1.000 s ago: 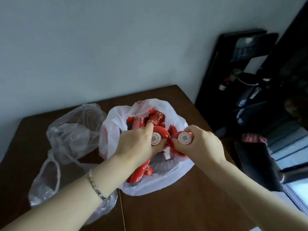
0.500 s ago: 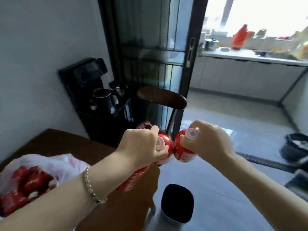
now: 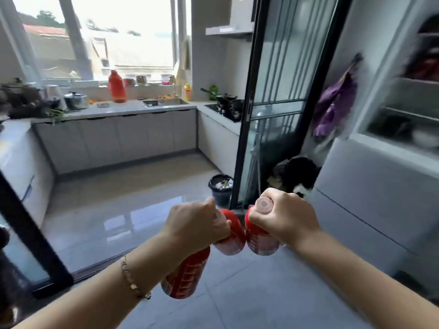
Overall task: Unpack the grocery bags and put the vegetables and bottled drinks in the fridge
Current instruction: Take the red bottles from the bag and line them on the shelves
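**Three red bottles in hand, facing kitchen doorway**

L hand was curled tight, knuckles up, gripping two bottles at once. Lower red bottle hung under the palm, slanting down-left beside the forearm. Upper red bottle stuck out past the fingers to the R, its cap end blurred & mostly covered by the thumb.

R hand was closed round the neck of the third red bottle, w/ pale cap showing at the top of the fist. Upper & third bottles sat side by side, touching or nearly; couldn't tell which. All three were held in the air over grey floor tiles.

Bracelet on L wrist.

Ahead: black-framed glass sliding door, dark bin just beside its foot. Kitchen counter ran under the window, tall red jug standing on it. Purple cloth hung R of the door. Grey unit at far R was blurred; couldn't tell if it was the fridge
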Action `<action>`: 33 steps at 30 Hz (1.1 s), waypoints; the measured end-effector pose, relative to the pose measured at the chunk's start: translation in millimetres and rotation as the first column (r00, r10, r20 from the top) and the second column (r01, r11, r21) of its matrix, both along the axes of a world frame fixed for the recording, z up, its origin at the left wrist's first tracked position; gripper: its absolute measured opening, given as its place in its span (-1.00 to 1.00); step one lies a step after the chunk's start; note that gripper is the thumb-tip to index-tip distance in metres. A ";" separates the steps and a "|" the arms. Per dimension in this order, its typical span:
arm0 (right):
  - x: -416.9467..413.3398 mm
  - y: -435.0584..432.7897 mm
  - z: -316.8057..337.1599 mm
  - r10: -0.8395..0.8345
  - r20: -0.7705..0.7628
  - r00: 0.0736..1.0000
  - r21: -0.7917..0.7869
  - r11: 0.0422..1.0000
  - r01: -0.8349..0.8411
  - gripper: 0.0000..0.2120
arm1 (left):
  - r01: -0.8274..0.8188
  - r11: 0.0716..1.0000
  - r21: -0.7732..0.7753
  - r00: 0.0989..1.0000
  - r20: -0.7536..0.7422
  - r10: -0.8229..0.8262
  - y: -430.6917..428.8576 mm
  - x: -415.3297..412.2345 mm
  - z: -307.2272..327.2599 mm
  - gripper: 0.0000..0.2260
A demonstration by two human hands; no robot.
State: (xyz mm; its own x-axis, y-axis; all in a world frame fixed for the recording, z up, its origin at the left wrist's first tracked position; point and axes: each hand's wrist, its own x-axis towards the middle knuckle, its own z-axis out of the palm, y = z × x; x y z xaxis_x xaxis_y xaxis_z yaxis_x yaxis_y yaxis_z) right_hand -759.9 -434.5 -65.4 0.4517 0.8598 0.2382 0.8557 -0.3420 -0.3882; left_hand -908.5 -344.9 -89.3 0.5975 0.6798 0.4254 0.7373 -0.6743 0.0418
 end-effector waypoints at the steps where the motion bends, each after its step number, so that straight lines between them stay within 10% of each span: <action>1: 29.9 -2.2 3.1 -0.045 0.001 0.999 -0.002 0.999 0.045 -0.79 | 0.037 0.999 -0.025 0.999 -0.001 -0.037 4.2 32.9 4.9 -0.66; 18: 444.9 43.0 86.0 -0.647 0.210 0.733 0.099 0.760 0.642 -0.77 | 0.691 0.723 0.026 0.723 -0.010 -0.691 128.4 530.0 97.5 -0.63; 33: 750.7 64.7 178.9 -0.835 0.201 0.512 0.422 0.546 0.724 -0.74 | 0.773 0.600 0.206 0.562 0.215 -0.798 154.0 868.5 211.1 -0.59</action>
